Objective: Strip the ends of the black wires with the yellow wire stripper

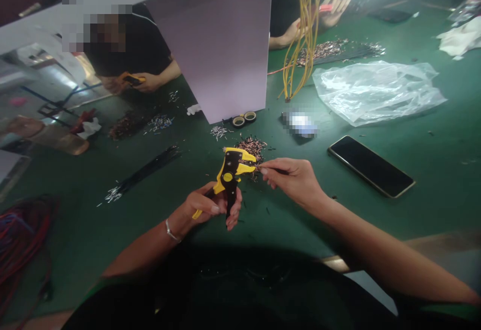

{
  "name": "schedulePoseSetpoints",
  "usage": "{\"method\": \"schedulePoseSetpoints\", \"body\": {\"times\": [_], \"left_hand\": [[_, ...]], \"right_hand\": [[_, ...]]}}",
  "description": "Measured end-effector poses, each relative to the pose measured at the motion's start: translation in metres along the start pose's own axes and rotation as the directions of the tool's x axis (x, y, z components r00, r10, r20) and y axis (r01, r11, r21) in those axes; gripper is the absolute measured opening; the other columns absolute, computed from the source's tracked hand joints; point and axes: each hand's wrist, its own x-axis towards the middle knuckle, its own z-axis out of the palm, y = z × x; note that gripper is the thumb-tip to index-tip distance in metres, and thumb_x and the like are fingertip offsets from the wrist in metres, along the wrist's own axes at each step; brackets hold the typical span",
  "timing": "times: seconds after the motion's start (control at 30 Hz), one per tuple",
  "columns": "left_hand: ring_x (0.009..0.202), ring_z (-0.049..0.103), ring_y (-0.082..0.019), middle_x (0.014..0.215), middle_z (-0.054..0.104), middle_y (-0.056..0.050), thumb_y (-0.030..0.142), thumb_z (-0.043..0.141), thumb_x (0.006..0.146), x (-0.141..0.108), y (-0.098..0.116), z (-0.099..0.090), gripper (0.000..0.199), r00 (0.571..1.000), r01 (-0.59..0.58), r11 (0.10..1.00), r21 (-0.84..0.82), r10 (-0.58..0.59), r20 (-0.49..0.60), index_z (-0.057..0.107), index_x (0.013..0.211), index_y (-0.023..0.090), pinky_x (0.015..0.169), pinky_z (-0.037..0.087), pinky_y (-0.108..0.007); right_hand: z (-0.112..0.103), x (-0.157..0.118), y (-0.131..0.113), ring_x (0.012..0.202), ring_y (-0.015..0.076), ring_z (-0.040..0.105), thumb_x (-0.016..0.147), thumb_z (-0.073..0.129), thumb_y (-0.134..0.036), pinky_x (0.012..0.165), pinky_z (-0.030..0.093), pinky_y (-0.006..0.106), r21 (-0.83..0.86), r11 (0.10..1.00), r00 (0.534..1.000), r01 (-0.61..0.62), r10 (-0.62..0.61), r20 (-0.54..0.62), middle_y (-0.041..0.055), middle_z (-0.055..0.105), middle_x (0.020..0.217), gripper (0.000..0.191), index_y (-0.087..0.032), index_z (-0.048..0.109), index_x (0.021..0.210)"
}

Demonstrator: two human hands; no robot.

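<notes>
My left hand (216,205) is wrapped round the handles of a yellow and black wire stripper (229,170), its jaws pointing right. My right hand (289,177) pinches a thin dark wire (278,170) between thumb and fingers, its tip close to the stripper's jaws. Whether the jaws touch the wire, I cannot tell. Behind the stripper lies a pile of short copper-coloured and black wire bits (251,145). To the left, a bundle of black wires (150,171) with silvery ends rests on the green table (180,275).
A phone (372,166) lies right of my right hand, with a clear plastic bag (376,92) beyond. Two tape rolls (244,119) sit by an upright pale panel (229,49). Red cables (22,240) are coiled at left. Co-workers' hands (150,80) are busy across the table.
</notes>
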Motion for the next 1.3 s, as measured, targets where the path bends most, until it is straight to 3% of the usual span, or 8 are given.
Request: {"method": "schedulePoseSetpoints", "body": {"times": [0.4,1.3], "left_hand": [[0.062,0.061,-0.02,0.077,0.063,-0.009,0.02,0.069,0.059,-0.0014,-0.0015,0.0016,0.042,1.0,-0.002,0.999,-0.043,0.002,0.008,0.067,0.1,0.009,0.058,0.054,-0.037],[0.054,0.058,-0.015,0.068,0.06,-0.004,0.021,0.074,0.066,-0.0025,-0.0051,0.0038,0.029,0.998,-0.015,1.0,-0.013,0.014,-0.057,0.069,0.093,0.011,0.051,0.052,-0.03]], "right_hand": [[0.0011,0.0001,0.0034,0.048,0.0098,0.056,0.079,0.068,-0.029,0.049,0.048,0.027,-0.03,0.997,0.998,0.066,-0.066,0.012,0.0014,0.07,0.065,0.018,-0.02,0.082,0.084],[-0.0002,0.0012,0.0024,0.047,0.0096,0.055,0.078,0.067,-0.028,0.048,0.046,0.027,-0.046,0.996,0.997,0.074,-0.073,0.022,0.0012,0.068,0.063,0.018,-0.019,0.082,0.082]]}}
